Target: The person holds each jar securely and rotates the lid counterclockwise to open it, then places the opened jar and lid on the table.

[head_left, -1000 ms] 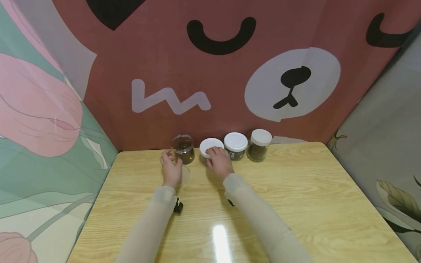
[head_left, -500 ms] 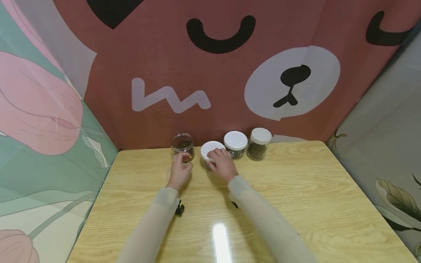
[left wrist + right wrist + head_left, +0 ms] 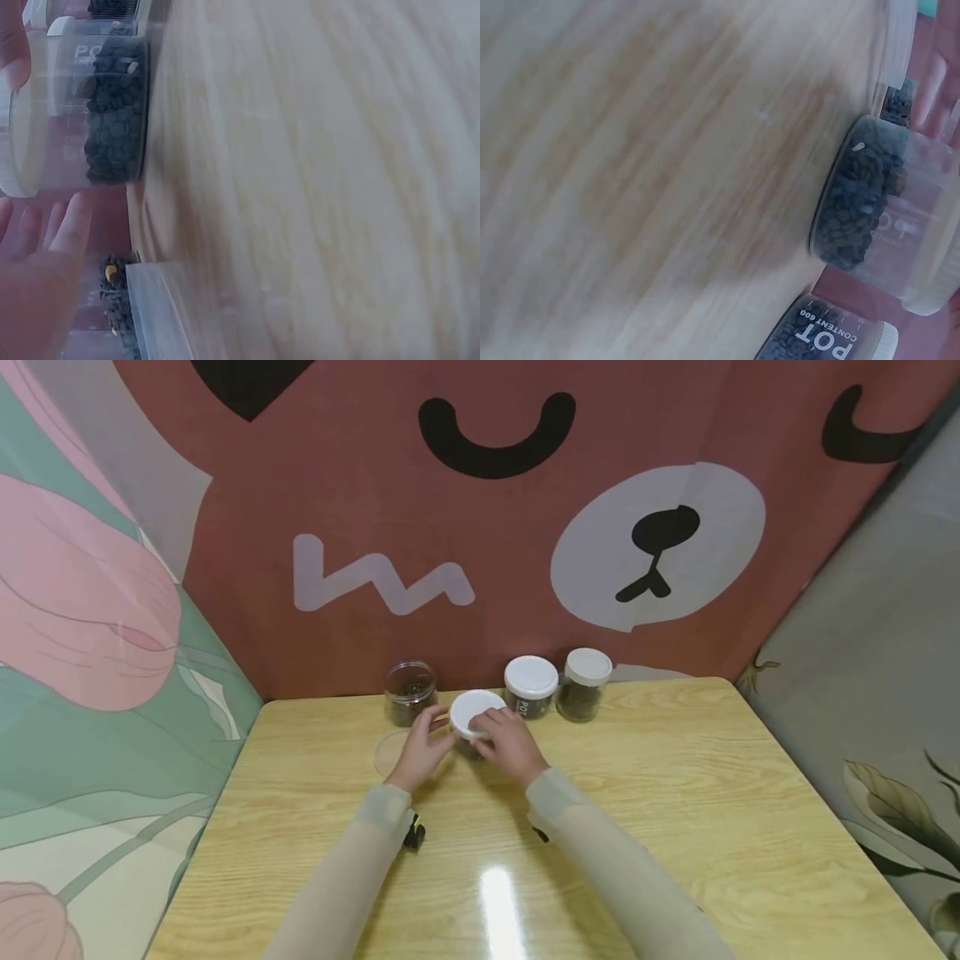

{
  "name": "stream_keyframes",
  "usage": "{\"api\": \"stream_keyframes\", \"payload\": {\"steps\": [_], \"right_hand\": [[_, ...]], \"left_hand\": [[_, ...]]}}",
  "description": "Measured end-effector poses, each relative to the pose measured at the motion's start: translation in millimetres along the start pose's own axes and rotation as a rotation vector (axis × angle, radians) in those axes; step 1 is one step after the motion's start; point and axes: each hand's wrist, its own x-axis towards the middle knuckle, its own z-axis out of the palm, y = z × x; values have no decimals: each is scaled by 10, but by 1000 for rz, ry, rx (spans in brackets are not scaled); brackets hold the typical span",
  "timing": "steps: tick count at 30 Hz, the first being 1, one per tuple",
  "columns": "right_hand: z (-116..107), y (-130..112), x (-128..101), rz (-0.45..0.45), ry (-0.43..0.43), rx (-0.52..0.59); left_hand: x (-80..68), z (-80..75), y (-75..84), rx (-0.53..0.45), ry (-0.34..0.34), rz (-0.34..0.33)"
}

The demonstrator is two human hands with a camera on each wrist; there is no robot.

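Note:
A clear jar with a white lid (image 3: 468,705) stands between my hands, partly filled with small dark seeds (image 3: 116,127). My right hand (image 3: 513,745) grips its lid from the right, fingers over the top and thumb at the near edge. On the other side, my left hand (image 3: 422,750) reaches towards the jar with fingers extended and nothing held. Its fingers (image 3: 73,225) show just beside the jar wall in the left wrist view. Behind the left hand is an uncovered clear jar (image 3: 409,713) of dark contents. A round translucent lid (image 3: 387,755) lies in front of it.
To the right stand a white-lidded jar (image 3: 531,677) printed with "POT" and a taller jar (image 3: 581,700), also with a white lid. They line the back edge of the wooden table (image 3: 675,810), against a printed cloth backdrop (image 3: 360,643).
My right hand has drawn the lidded jar a little nearer, away from the back edge. The left hand has moved right, from the uncovered jar to the lidded jar's side.

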Motion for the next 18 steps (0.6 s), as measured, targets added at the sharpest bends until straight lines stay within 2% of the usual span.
{"api": "stream_keyframes", "payload": {"steps": [10, 14, 18], "right_hand": [[-78, -85, -135, -6, -38, 60], [-102, -161, -219, -11, -27, 80], [-111, -238, -304, -46, 8, 75]], "left_hand": [[-9, 29, 63, -20, -131, -60], [-32, 24, 75, 30, -202, -88], [-58, 15, 96, 127, -253, -88]]}}
